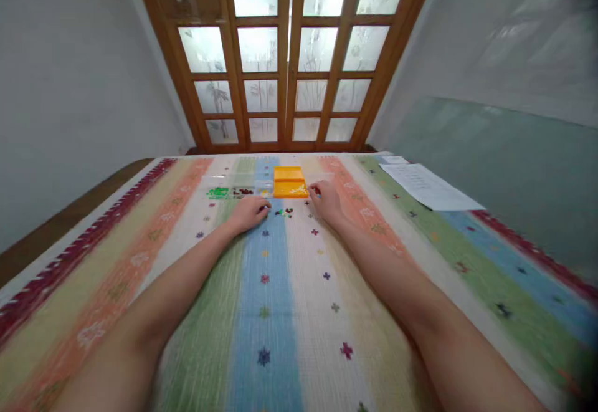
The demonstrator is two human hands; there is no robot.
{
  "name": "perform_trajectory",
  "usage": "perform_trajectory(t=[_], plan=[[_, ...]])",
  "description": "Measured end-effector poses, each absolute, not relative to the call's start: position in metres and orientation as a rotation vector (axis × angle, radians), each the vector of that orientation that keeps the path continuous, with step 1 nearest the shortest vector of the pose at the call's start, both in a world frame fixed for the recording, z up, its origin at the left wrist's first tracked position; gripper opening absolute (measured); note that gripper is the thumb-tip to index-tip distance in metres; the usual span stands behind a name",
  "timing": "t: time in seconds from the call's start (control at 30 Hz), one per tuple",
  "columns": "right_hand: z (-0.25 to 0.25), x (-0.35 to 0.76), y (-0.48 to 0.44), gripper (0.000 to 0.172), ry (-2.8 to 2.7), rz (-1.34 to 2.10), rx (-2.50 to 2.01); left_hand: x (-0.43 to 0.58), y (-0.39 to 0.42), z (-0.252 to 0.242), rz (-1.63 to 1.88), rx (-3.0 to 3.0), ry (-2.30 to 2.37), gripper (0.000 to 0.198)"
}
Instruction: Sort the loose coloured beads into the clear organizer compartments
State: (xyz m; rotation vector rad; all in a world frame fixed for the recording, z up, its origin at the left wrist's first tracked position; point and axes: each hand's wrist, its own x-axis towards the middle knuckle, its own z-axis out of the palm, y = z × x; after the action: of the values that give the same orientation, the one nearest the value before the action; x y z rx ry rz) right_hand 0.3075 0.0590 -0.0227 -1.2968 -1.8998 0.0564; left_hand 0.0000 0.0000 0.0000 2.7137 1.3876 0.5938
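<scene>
On the desk (299, 337), green pieces (217, 192) are set beyond the left hand (250, 214), loose pieces (288, 211) are strewn before the orange box (288, 182), and the right hand (326, 201) is held at that box's right edge, though whether anything is grasped by either's curled fingers cannot be told.

Multicol.-striped tblcloth (261, 312) w/ flower motifs (264, 356), orange-yel. box (288, 173), grn. pcs. (217, 192), dk. red-brn. pcs. (242, 192)

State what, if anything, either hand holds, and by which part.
Cannot be told: the right hand is beside the yellow box, left hand near loose pieces; neither grip shows clearly.
</scene>
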Motion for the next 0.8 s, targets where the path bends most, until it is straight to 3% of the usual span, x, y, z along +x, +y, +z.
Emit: perform_trajectory(t=[0.27,0.8], plan=[[-0.019,0.338,0.068,0.018,-1.609,0.061,-1.591,0.012,-0.009,0.000,0.513,2.732,1.329,0.029],[-0.024,0.308,0.059,0.017,-1.775,0.046,-1.456,0.018,-0.011,-0.002,0.534,2.753,1.340,0.022]])
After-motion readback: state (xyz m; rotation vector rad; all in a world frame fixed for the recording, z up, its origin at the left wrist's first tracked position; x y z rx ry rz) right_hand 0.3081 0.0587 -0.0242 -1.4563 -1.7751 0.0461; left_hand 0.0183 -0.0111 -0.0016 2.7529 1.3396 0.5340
